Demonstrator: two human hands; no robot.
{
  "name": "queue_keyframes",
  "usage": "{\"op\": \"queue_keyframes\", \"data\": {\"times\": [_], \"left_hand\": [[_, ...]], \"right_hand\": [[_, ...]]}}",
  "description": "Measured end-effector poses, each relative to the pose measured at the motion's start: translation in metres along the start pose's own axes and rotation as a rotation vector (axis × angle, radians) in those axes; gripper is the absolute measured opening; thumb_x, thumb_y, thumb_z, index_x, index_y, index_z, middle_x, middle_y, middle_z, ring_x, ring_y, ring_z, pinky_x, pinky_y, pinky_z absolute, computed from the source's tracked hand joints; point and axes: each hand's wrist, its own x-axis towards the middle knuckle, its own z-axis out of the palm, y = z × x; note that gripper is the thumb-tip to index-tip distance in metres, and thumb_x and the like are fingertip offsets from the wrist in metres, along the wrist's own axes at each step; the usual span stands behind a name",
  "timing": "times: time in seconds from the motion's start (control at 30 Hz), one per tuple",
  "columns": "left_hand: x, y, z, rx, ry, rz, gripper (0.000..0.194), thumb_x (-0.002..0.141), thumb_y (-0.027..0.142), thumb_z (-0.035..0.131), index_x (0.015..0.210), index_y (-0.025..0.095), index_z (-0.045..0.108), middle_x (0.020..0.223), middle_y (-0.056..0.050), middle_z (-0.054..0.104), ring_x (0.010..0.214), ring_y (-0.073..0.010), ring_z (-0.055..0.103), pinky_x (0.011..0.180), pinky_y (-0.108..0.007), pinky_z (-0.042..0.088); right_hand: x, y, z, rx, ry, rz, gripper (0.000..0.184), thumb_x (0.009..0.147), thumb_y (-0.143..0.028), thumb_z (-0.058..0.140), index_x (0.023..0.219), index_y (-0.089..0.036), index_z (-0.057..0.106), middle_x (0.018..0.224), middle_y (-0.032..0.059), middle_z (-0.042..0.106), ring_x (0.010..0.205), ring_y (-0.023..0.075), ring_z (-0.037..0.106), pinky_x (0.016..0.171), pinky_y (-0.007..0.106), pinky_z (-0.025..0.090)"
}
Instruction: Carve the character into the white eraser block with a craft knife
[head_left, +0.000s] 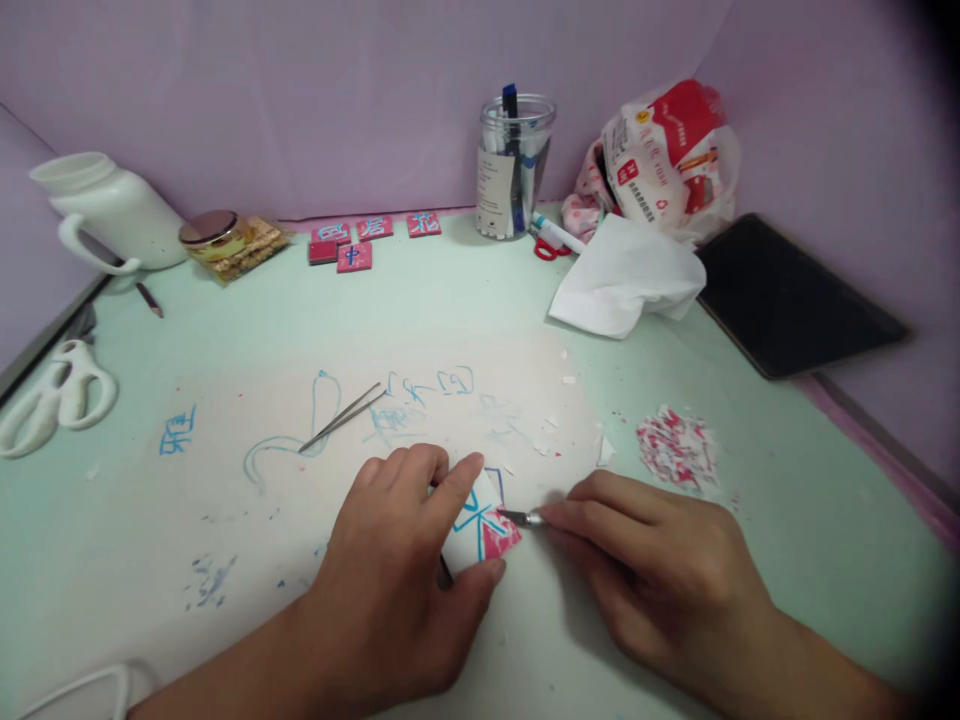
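Knife [527,518] gripped in right hand [664,565] — tip at the marked block [491,536]; left hand [401,565] clamped on that block.

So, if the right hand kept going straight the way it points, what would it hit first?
The pink-and-white piece: the knife in the right hand points at it, its tip seemingly touching, though depth is hard to judge. Beyond is the left hand.
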Motion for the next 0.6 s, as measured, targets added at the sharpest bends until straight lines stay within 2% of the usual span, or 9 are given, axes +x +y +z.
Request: {"op": "queue_keyframes", "data": {"times": [0.17, 0.37, 0.6], "left_hand": [[-0.0011, -0.0019, 0.0004, -0.013, 0.011, 0.023, 0.053, 0.081, 0.034, 0.055, 0.13, 0.017, 0.045, 0.105, -0.012, 0.049, 0.089, -0.0271, 0.048, 0.074, -0.049, 0.042], [0.0, -0.0017, 0.0013, -0.02, 0.012, 0.032, 0.053, 0.082, 0.034, 0.055, 0.13, 0.016, 0.045, 0.106, -0.012, 0.049, 0.089, -0.0271, 0.048, 0.073, -0.049, 0.041], [-0.0011, -0.0018, 0.001, -0.015, 0.014, 0.035, 0.053, 0.081, 0.033, 0.056, 0.129, 0.016, 0.046, 0.106, -0.012, 0.049, 0.091, -0.027, 0.048, 0.074, -0.048, 0.041]], "right_hand": [[0.0007, 0.0051, -0.0026, 0.035, -0.018, -0.047, 0.029, 0.077, -0.003, 0.049, 0.092, -0.02, 0.066, 0.072, 0.001, 0.062, 0.061, 0.0135, 0.055, 0.05, 0.024, 0.041], [0.0012, 0.0036, 0.0004, 0.072, 0.003, -0.01, 0.031, 0.077, -0.002, 0.049, 0.095, -0.021, 0.066, 0.075, 0.001, 0.062, 0.064, 0.0139, 0.054, 0.053, 0.025, 0.041], [0.005, 0.0053, -0.0011, 0.049, -0.011, -0.057, 0.028, 0.076, -0.001, 0.05, 0.089, -0.018, 0.069, 0.072, 0.0033, 0.063, 0.067, 0.0165, 0.051, 0.056, 0.027, 0.04]]}}
